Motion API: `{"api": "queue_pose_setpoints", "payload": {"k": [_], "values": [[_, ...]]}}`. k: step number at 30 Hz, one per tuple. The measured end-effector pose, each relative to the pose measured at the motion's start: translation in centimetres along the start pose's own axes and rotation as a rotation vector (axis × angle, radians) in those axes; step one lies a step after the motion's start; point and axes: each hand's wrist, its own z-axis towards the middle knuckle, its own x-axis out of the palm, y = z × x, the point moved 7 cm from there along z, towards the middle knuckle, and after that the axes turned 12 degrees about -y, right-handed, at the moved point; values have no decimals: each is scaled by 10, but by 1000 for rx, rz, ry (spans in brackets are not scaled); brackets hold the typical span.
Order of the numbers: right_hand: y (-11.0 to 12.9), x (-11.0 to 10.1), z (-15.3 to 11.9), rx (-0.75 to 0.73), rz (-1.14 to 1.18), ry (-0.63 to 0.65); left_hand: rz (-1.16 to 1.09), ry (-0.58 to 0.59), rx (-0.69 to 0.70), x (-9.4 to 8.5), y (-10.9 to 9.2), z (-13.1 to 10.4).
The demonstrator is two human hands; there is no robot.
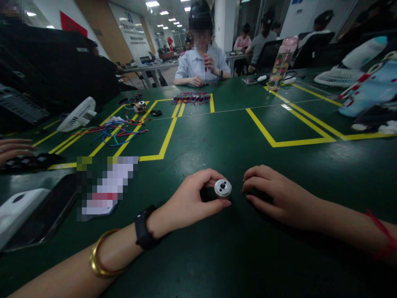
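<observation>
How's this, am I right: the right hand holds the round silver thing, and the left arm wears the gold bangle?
Not quite: the head view shows the left hand, not the right hand, holding the round silver thing. The left arm does wear the gold bangle.

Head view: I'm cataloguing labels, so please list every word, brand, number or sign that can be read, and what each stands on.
No text can be read.
Pale wall panel: a logo and lines of lettering, too small and blurred.
Pixelated item with a red band: unreadable.
Red wall sheet: nothing legible.
Metal-ended cylinder in the left hand: no lettering discernible.
</observation>
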Motion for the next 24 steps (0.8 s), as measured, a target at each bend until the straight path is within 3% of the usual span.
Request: {"api": "queue_pose_setpoints", "payload": {"k": [3,8,10,12,17,19,24], "values": [[-9,-5,0,101,124,-59,13,3,3,-1,0,0],[-51,-21,-6,517,451,-340,43,6,-2,-2,1,0],[-55,-23,-8,553,481,-372,53,10,-1,-2,1,0],[-47,-20,-6,468,412,-284,62,13,2,-2,1,0],[-8,-7,0,70,87,-78,75,15,10,-2,0,0],[0,-8,5,33,46,-79,76,14,11,-1,0,0],[24,-27,28,-18,149,-231,87,0,5,-1,3,1]]}}
